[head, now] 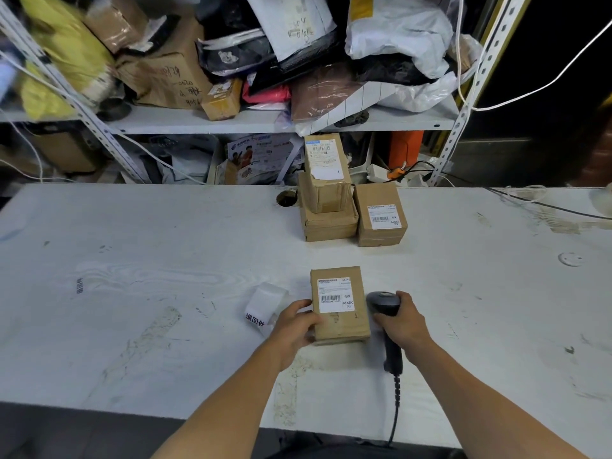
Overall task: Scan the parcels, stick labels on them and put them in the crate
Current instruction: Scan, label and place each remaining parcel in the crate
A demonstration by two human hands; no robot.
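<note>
Nearest me, the scanner's coiled cord ran off the table edge toward my body. My right hand was wrapped round the scanner's handle, its head lying just beside the right side of the parcel and not clearly aimed at the barcode. My left hand gripped the parcel's near left corner, fingers curled over the edge, holding it flat on the table with its shipping label facing up.

Just left of that hand lay a roll of labels, its free end printed with characters, apparently one not yet stuck. I judged the job to be early: this parcel seemed to be at the scanning step, with no added label that I could make out on it.

Farther back, three more parcels waited: two stacked, and one touching them on the right. None looked handled. No crate was in view, so I could not tell where finished parcels went or how many were done.

A round hole in the table sat just left of the stack. Beyond the table's far edge stood a shelf crowded with boxes and mailer bags, well apart from my work. Nothing lay between my hands and the waiting parcels.
</note>
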